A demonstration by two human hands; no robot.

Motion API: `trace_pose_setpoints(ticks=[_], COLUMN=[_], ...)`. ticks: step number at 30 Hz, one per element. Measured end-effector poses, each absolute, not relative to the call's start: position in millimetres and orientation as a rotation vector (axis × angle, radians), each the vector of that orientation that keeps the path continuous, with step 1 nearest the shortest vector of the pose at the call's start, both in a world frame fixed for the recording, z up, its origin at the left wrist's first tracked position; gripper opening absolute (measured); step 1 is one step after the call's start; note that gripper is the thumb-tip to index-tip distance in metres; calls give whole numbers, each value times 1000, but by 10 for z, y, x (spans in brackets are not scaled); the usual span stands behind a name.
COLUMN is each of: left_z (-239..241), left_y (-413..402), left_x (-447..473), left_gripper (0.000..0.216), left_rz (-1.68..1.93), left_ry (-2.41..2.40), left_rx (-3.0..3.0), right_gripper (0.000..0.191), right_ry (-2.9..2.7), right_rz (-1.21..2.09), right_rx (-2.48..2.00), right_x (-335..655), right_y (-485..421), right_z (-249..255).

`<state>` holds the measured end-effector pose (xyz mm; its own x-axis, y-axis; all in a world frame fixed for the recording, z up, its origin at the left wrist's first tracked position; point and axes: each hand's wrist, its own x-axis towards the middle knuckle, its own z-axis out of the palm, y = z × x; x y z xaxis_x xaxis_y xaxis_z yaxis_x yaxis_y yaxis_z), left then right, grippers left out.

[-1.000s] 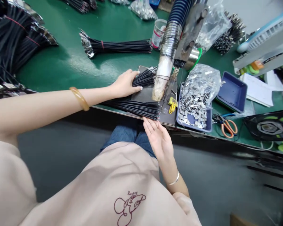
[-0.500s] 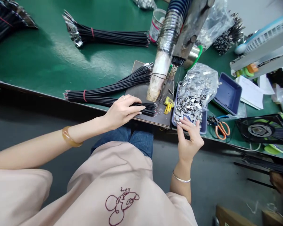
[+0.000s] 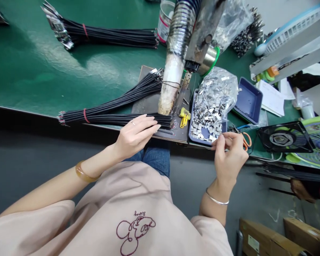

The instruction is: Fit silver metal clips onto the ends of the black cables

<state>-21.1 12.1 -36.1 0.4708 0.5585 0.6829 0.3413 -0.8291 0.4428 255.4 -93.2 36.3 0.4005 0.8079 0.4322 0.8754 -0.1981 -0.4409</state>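
My left hand (image 3: 134,137) lies over the front strand of a bundle of thin black cables (image 3: 106,118), its fingers stretched out flat; the thumb side is hidden. One cable end lies slightly apart, just past the fingertips. A red band ties the bundle near its left end, and the rear strand fans out to the back right. My right hand (image 3: 229,153) is pinched closed at the front right corner of a blue tray (image 3: 224,128) of small metal connector pieces (image 3: 206,119). What sits between its fingertips is too small to make out.
A wrapped hose nozzle (image 3: 173,71) and a soldering iron (image 3: 184,85) hang over the dark board. Yellow clips (image 3: 185,118) lie beside the tray. Orange-handled scissors (image 3: 246,140), a second blue tray (image 3: 248,101) and a black fan (image 3: 285,138) stand to the right. Another cable bundle (image 3: 117,37) lies behind.
My right hand has moved right and toward me, off the connector pieces to the tray's corner, its fingers now pinched. My left hand stays on the cables. The view has shifted slightly.
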Motion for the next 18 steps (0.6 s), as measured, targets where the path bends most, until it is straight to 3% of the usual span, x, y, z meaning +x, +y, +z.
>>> trace_pose_setpoints(ticks=[6,18], left_z=[-392,-146], left_y=[85,-27], left_x=[-145,-166], left_gripper=[19,12], left_rz=[1420,1352], left_ry=[781,606], left_rx=[2384,2439], right_gripper=[7,12], right_ry=[-1767,-2098], right_rz=[-76,-301], right_rx=[-2066,-2186], right_x=[2946,2931], right_y=[-636,-458], right_z=[178,199])
